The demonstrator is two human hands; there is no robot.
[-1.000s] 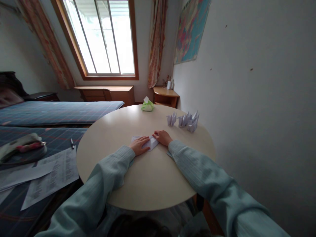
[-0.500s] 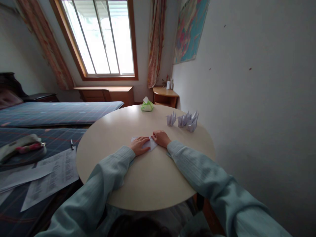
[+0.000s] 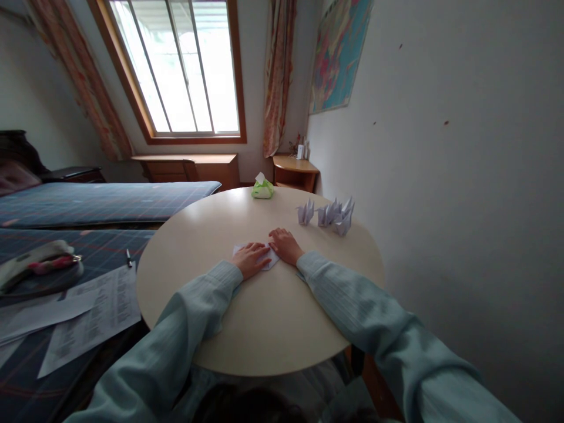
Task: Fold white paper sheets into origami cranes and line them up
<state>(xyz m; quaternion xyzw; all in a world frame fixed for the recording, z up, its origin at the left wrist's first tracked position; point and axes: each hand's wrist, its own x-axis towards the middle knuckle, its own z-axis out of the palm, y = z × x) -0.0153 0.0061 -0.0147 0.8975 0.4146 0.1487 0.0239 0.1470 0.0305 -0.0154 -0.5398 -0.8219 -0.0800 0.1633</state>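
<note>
A small folded sheet of white paper (image 3: 267, 261) lies flat on the round beige table (image 3: 211, 235). My left hand (image 3: 250, 258) rests on its left half, fingers stretched out and pressing down. My right hand (image 3: 285, 244) lies on the paper's right edge, fingers together and bent onto the fold. Both arms wear pale blue-green sleeves. Most of the paper is hidden under the two hands.
Several folded white paper cranes (image 3: 328, 215) stand at the table's far right, near the wall. A green tissue pack (image 3: 262, 188) sits at the far edge. To the left, a bed holds printed sheets (image 3: 90, 311), a pen (image 3: 128, 257) and a pouch (image 3: 37, 258).
My right hand has slid a little left and nearer over the paper, covering more of it. My left hand has hardly moved.
</note>
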